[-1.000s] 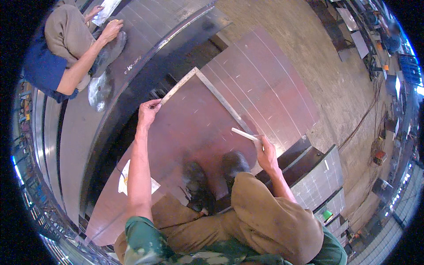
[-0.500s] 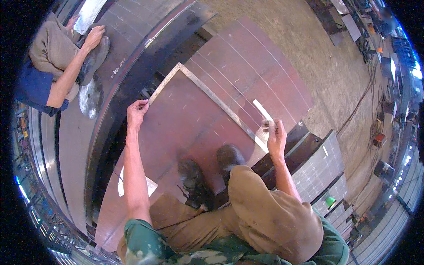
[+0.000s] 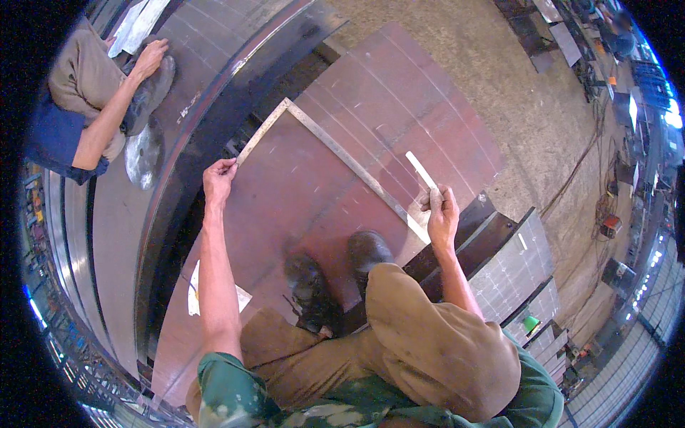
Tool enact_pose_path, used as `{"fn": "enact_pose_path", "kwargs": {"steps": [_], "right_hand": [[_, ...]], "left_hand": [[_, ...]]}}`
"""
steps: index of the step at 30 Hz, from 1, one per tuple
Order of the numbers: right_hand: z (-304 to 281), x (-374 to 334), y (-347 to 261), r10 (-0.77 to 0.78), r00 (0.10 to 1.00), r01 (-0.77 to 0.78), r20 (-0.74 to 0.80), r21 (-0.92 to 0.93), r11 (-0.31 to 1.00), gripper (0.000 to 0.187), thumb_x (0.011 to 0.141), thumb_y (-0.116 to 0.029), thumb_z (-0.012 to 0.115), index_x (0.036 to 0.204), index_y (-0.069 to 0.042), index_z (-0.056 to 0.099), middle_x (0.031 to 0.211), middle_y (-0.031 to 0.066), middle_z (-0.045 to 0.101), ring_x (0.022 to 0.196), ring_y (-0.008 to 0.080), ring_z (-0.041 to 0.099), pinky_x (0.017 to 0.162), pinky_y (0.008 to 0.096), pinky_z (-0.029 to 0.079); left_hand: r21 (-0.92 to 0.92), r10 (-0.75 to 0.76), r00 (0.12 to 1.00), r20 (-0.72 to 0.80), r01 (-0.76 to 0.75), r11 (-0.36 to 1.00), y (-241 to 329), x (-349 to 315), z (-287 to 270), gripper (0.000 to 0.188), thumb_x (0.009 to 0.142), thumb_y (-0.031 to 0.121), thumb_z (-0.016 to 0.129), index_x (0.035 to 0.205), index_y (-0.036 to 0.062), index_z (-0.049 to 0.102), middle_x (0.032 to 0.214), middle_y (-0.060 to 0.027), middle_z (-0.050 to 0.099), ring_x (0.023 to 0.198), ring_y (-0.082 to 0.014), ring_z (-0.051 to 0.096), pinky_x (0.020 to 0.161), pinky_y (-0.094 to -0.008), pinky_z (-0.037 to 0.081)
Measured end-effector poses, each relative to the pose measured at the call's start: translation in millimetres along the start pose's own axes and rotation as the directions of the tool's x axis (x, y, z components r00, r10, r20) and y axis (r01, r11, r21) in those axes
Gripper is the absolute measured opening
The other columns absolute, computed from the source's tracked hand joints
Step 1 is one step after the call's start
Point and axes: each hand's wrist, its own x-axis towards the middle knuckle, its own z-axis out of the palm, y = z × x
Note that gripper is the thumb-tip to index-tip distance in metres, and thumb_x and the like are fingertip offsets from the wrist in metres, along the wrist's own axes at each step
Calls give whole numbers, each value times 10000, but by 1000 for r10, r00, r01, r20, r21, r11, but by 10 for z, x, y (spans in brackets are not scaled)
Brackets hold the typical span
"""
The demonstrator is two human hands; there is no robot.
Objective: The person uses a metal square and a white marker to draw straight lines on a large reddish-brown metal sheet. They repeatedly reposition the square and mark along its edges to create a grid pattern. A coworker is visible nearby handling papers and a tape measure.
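Observation:
A metal framing square point(image 3: 334, 146) lies on a reddish-brown steel plate point(image 3: 285, 192), its corner pointing away from me. My left hand point(image 3: 218, 181) pinches the end of its shorter leg at the plate's left edge. In my right hand point(image 3: 442, 214) is a white chalk stick point(image 3: 419, 169), pointing up and left over the plate. That hand is close to the end of the square's longer leg, and some of its fingers are hidden. Several thin pale lines run along the far part of the plate.
My dark boots point(image 3: 369, 253) rest on the plate, near a white sheet of paper point(image 3: 242, 298) partly behind my left forearm. A dark steel beam point(image 3: 168, 192) curves past on the left. Beyond it, a co-worker's hand point(image 3: 150, 58) is beside white sheets point(image 3: 137, 25). Cables point(image 3: 581, 167) cross the floor.
The view has shifted slightly. My left hand keeps its pinch on the framing square, and my right hand still holds the chalk stick. The co-worker's white sheets have tilted.

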Motion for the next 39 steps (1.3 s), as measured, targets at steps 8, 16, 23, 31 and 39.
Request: {"fn": "enact_pose_path", "kwargs": {"steps": [8, 16, 23, 31, 39], "right_hand": [[91, -68, 20, -5, 1000, 5, -19, -43, 999, 157, 1005, -132, 507, 967, 6, 571, 738, 15, 536, 668, 86, 521, 623, 247, 451], [108, -112, 79, 6, 1000, -6, -5, -54, 999, 169, 1001, -144, 508, 983, 9, 578, 735, 29, 567, 669, 95, 540, 622, 259, 457], [119, -118, 68, 4, 1000, -4, -4, -50, 999, 180, 997, -157, 510, 1004, 6, 586, 742, 63, 621, 682, 116, 588, 619, 281, 480], [264, -193, 247, -8, 1000, 8, 1, -12, 1000, 167, 992, -162, 529, 1003, -6, 588, 733, 46, 607, 661, 107, 570, 606, 275, 469], [405, -199, 109, 15, 1000, -12, 26, -111, 994, 184, 1003, -155, 512, 1040, 10, 585, 707, 8, 532, 644, 82, 515, 596, 246, 430]], "left_hand": [[-9, 26, 1000, 8, -26, 1000, -131, -40, 13, 143, 870, -37, 654, 999, 4, 699, 835, 16, 666, 742, -47, 575, 678, -206, 452], [42, 45, 999, -5, -45, 998, -192, -47, 10, 135, 869, -17, 660, 993, 19, 698, 841, 9, 671, 757, -59, 584, 686, -210, 451], [34, 4, 1000, -11, -4, 999, -171, -69, 44, 130, 869, -34, 654, 982, 13, 699, 830, 3, 677, 746, -57, 590, 680, -201, 450], [57, 69, 997, -29, -67, 996, -426, -56, 10, 126, 858, -7, 679, 976, 19, 713, 835, -4, 690, 756, -61, 599, 689, -214, 459], [77, 74, 995, -73, -68, 995, -414, -77, -29, 130, 843, 14, 704, 971, 19, 728, 836, -22, 715, 744, -73, 623, 693, -223, 477]]}}
